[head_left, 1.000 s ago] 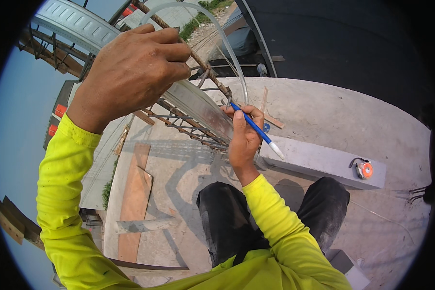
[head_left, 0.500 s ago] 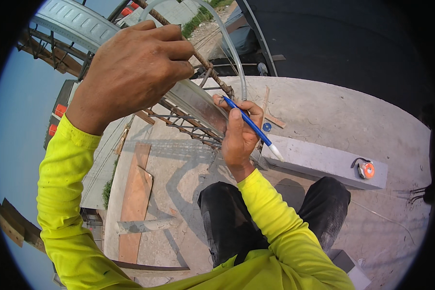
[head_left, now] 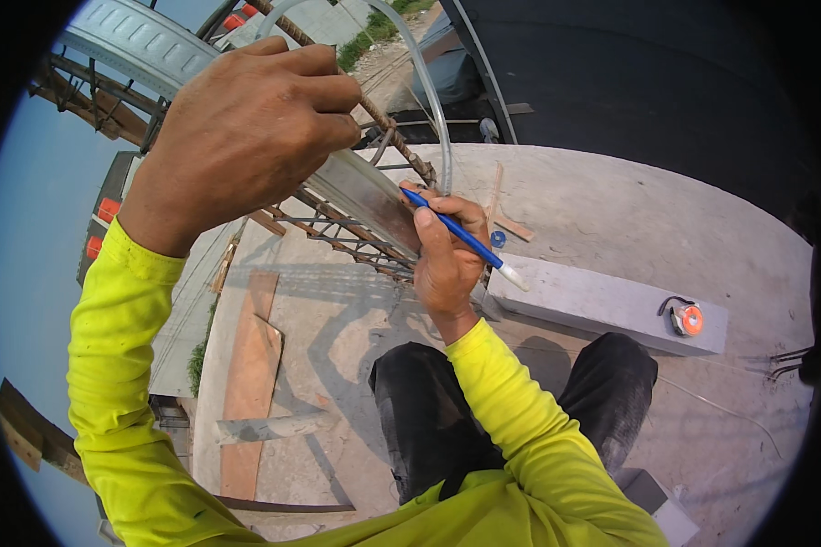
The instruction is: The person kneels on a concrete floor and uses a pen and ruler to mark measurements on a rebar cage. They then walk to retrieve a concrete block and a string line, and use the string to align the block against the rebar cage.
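Note:
My left hand (head_left: 251,137) is closed over a long silvery metal profile (head_left: 365,193) that slants down toward my other hand. Its fingertips are hidden behind the knuckles. At the lower end of the profile, my right hand (head_left: 447,264) pinches a slim blue pen (head_left: 461,232) with a white end. The pen's pointed blue end lies near the metal and its white end points down to the right. A clear hose (head_left: 436,96) arches from behind my left hand down to behind my right fingers. Whether the right fingers also grip the hose or the metal is hidden.
A rusty rebar lattice (head_left: 374,251) runs beside the profile. An embossed metal channel (head_left: 137,44) extends at the upper left. On the concrete floor (head_left: 611,205) lies a pale grey block (head_left: 593,305) with an orange-and-white tape measure (head_left: 687,319) on it. A plywood strip (head_left: 246,383) lies left of my knees.
The whole view has shifted slightly. Both hands sit a little further left in it, with the pen still in the right one and the metal under the left.

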A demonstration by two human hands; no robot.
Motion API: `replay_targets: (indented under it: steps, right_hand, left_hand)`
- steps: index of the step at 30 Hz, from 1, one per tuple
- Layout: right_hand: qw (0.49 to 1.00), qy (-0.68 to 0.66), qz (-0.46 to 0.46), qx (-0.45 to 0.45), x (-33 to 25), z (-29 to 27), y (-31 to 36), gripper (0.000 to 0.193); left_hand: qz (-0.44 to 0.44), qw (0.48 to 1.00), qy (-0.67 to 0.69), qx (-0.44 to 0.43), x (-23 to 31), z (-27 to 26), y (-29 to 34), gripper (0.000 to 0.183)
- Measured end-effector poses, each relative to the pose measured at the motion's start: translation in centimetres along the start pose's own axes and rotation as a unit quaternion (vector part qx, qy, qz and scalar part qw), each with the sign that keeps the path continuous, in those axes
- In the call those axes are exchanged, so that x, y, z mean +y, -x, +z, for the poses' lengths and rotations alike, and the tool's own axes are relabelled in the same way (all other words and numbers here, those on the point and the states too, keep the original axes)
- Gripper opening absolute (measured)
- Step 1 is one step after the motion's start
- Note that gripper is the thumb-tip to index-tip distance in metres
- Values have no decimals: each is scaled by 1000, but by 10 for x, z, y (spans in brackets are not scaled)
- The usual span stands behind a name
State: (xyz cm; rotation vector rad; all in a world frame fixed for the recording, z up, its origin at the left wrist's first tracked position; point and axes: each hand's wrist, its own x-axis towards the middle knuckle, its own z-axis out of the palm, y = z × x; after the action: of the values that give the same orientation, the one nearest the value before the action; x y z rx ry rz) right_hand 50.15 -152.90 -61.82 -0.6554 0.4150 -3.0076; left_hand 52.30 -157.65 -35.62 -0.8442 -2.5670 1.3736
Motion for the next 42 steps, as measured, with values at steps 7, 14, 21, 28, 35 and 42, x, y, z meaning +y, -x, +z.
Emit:
replay_targets:
  steps: [7,14,21,28,35,42]
  right_hand:
    - [999,31,18,-15,1,-8,11,17]
    - [998,36,32,-39,4,-15,11,14]
    - [991,129,33,-20,16,-29,16,16]
    - [991,134,22,-19,15,-27,14,17]
    - [990,114,72,-37,11,-31,14,20]
    - [989,134,49,-26,10,-28,13,20]
  left_hand:
    - [-78,997,24,12,10,8,0,11]
    - [-87,996,22,-13,18,8,-17,11]
    - [-93,995,19,-12,17,13,-14,11]
    - [-96,995,18,-2,18,10,-12,11]
    - [-100,995,17,-2,20,7,-9,11]
    - [-99,995,18,-5,21,6,-11,11]
